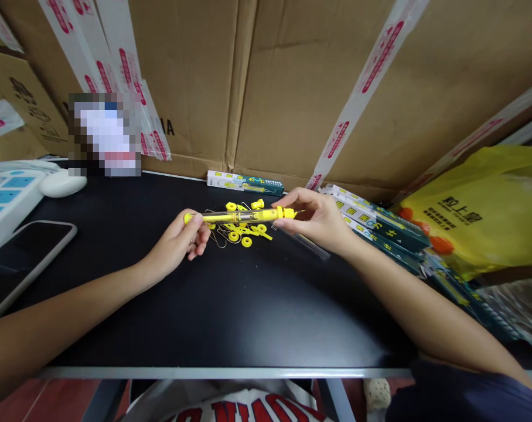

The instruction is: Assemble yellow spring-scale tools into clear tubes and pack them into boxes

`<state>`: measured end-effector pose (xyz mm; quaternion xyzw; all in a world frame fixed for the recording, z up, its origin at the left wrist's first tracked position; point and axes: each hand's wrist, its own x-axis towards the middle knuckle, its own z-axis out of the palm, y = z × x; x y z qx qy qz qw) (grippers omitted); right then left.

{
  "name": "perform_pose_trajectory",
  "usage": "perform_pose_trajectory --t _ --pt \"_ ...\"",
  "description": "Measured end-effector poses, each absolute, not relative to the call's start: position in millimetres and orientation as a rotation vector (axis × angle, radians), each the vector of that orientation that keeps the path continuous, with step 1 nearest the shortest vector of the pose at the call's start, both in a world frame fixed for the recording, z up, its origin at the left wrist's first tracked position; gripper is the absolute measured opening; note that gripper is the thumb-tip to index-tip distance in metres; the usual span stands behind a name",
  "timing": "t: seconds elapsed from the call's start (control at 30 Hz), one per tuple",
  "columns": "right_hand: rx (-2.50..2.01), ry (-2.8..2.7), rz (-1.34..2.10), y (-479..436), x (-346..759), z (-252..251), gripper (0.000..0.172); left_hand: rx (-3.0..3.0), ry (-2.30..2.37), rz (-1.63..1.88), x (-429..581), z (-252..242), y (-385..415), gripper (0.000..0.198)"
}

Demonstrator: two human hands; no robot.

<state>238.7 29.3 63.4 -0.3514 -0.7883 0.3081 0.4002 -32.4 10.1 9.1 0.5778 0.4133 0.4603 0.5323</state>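
Note:
A clear tubular spring scale [248,216] with yellow end parts is held level above the black table. My left hand [178,237] pinches its yellow left end between thumb and fingers. At the other end, my right hand [321,218] has its thumb and fingers closed around the yellow cap, from which a thin metal tip sticks out. Behind and below the tube lies a pile of small yellow parts [246,241] and wire hooks, partly hidden by it. A clear plastic tube [310,246] lies on the table under my right hand.
A printed spring scale box [245,182] lies at the back, with several more boxes [380,225] stacked to the right. Beyond these sits a yellow plastic bag [481,217]. A power strip [11,196] and a phone [26,264] are on the left. Large cartons [314,76] wall off the back.

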Motion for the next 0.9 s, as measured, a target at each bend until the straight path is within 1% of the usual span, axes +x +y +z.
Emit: perform_pose_trajectory --t 0.07,0.13,0.2,0.3,0.53,0.6,0.73,0.8,0.9 --pt "-0.883 -2.024 0.613 29.5 238.7 65.1 0.025 1.37 0.976 1.106 -32.9 8.7 10.1 0.036" --pt "-0.88 -2.045 0.524 29.6 238.3 66.0 0.024 1.369 0.976 1.113 -33.1 8.5 10.1 0.035" --pt "-0.867 -2.043 0.537 29.4 237.5 65.6 0.023 1.369 0.979 1.112 -33.1 8.7 9.9 0.034" --pt "-0.866 -2.004 0.655 28.4 236.0 62.8 0.022 1.367 0.983 1.111 -32.4 9.8 9.3 0.032" --pt "-0.918 -1.967 0.839 27.7 236.4 57.6 0.03 1.349 0.968 1.11 -32.3 10.0 10.9 0.033" --pt "-0.91 -1.993 0.769 28.7 237.7 59.1 0.03 1.345 0.963 1.104 -33.0 9.9 11.3 0.034" --pt "-0.891 -2.078 0.465 30.9 240.1 63.1 0.027 1.348 0.951 1.1 -33.8 10.4 10.8 0.035" --pt "-0.873 -2.098 0.453 31.4 240.5 62.5 0.026 1.352 0.947 1.105 -33.7 10.4 10.7 0.035" --pt "-0.888 -2.081 0.578 30.9 240.2 58.6 0.027 1.35 0.947 1.111 -33.1 9.8 10.7 0.034"
